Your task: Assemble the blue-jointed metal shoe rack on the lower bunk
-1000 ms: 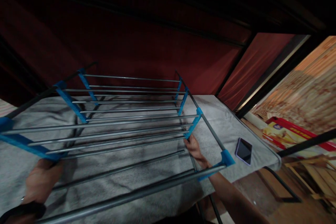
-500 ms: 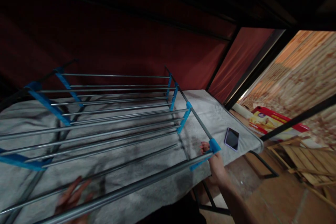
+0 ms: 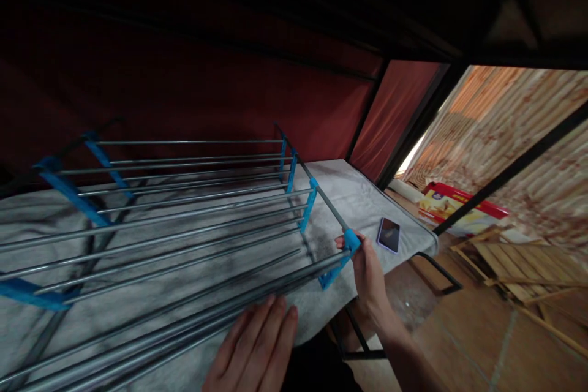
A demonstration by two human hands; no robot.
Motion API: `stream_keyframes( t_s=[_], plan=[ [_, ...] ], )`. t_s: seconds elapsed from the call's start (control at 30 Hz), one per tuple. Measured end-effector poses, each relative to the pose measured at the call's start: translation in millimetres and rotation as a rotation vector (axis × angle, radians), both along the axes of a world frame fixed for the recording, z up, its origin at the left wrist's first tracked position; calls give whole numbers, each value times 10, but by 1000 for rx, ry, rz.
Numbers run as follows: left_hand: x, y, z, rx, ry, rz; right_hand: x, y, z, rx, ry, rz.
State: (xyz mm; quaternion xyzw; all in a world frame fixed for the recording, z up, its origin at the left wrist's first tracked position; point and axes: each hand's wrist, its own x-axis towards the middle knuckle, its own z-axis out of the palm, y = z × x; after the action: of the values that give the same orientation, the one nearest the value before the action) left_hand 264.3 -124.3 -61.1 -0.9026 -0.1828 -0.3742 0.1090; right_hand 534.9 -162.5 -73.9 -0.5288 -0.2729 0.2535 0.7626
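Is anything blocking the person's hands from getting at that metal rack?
Nothing visible. The right hand grips the rack at its near blue corner piece; the left hand is at the near bars, though whether it touches them is unclear. The phone lies apart from both hands.

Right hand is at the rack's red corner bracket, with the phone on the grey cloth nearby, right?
Not quite: the head view shows the corner bracket is blue. The right hand is at it, with the phone on the grey cloth nearby.

Brackets point(image 3: 308, 206) are coloured blue, rods point(image 3: 275, 282) grey; the phone point(image 3: 388, 234) near the grey cover's point(image 3: 349, 187) right corner is rimmed, apparently, in purple.
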Motion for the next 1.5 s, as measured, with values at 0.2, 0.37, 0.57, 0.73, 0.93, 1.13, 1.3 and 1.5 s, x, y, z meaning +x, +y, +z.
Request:
stream_keyframes(
  t_s=[0.2,0.37,0.57,0.73,0.93,1.13,1.3,1.5],
  plan=[
    [316,361,275,14,286,161,-35,93,133,0,45,67],
    [355,392,326,-26,365,191,-32,108,173,-47,86,59],
    [344,392,378,-50,349,170,-63,116,185,-69,134,29],
    [363,419,360,-75,370,173,-77,111,192,-83,130,7],
    [361,440,333,-80,389,158,-82,127,161,-79,150,-19],
    [362,444,363,-106,441,164,-81,141,158,-64,174,-23],
    [375,430,425,-126,449,158,-84,135,168,-72,190,-17],
    [382,434,447,-156,443,146,-93,135,184,-76,195,-32]
  ],
)
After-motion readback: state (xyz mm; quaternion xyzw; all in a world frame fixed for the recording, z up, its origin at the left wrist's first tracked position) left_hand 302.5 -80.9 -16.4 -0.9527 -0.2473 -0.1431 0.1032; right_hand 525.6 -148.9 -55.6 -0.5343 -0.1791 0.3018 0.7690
